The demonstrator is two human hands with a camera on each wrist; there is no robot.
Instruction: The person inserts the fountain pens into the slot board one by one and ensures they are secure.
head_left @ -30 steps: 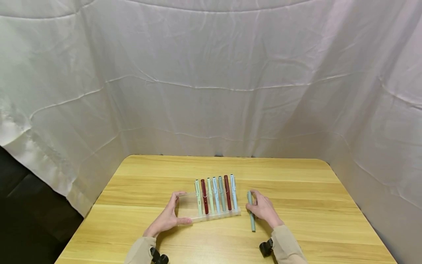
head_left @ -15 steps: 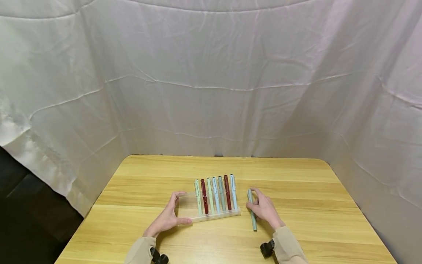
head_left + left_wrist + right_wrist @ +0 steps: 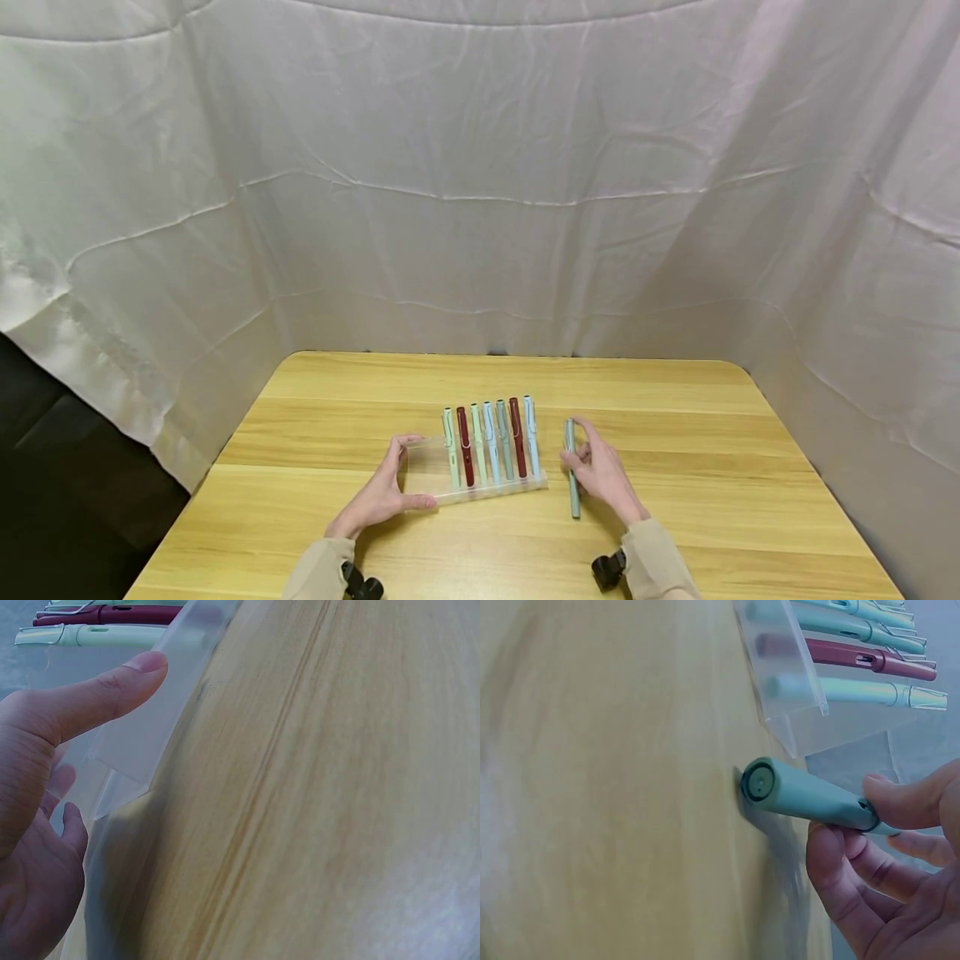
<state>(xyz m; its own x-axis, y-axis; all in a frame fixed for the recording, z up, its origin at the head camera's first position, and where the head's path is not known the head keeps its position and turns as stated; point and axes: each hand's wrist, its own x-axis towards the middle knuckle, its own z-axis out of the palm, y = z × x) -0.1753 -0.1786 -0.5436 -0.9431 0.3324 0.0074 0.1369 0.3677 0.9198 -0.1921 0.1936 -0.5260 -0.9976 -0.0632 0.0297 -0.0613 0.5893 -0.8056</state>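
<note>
A clear plastic pen stand (image 3: pixel 425 472) bears a row of several capped pens on the table. At its left end my left hand (image 3: pixel 378 498) grips it, the thumb (image 3: pixel 112 697) over the front lip and the other fingers round the back edge. To the right of the stand, my right hand (image 3: pixel 602 477) pinches a grey-green pen (image 3: pixel 810 796) between thumb and fingers. In the right wrist view the pen's round end (image 3: pixel 761 784) faces the camera, close to the tabletop; whether it touches is unclear. The pen is apart from the stand.
The row holds pale green, dark red (image 3: pixel 466 450), light blue (image 3: pixel 532 437) and grey-green (image 3: pixel 505 442) pens, leaning back. The stand's left part has no pens. Behind the wooden table (image 3: pixel 675 417) hangs a pale curtain (image 3: pixel 480 250).
The grey-green pen has shifted slightly away from the person and stands straighter in line, with the right-hand fingers moving along. My left hand and the stand have stayed put.
</note>
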